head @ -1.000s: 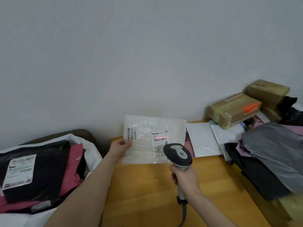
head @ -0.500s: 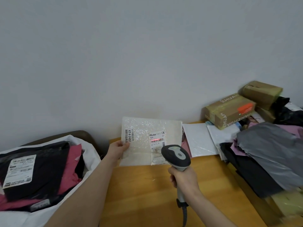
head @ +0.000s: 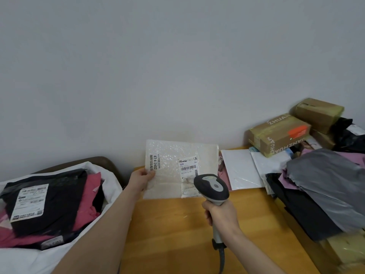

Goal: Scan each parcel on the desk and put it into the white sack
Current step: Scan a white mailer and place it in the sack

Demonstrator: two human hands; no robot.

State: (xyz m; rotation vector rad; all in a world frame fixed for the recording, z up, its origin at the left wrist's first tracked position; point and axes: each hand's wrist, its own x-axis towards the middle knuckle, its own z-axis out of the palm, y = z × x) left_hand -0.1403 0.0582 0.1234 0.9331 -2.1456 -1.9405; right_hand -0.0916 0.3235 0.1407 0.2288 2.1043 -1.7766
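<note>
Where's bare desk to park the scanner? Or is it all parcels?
Bare desk between the forearms, in front of the bubble mailer held by the left hand. Narrower wood strip between the right hand, gripping the scanner, and the grey bag pile. Crowded: right side and back corner, white mailers, boxes.

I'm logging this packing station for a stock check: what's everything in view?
desk: one, yellow wood, centre
bubble mailer: one, white, held up near the wall
scanner: one, black and grey, in front of the mailer
white sack: one, white, left of the desk
black parcel: one, black, labelled, inside the sack
pink parcels: several, pink, inside the sack
flat mailers: two, white, on the desk by the wall
cardboard boxes: at least two, brown, far right
soft bags: several, grey, black and pink, piled at right
left hand: one, grips the mailer's left edge
right hand: one, grips the scanner's handle
</note>
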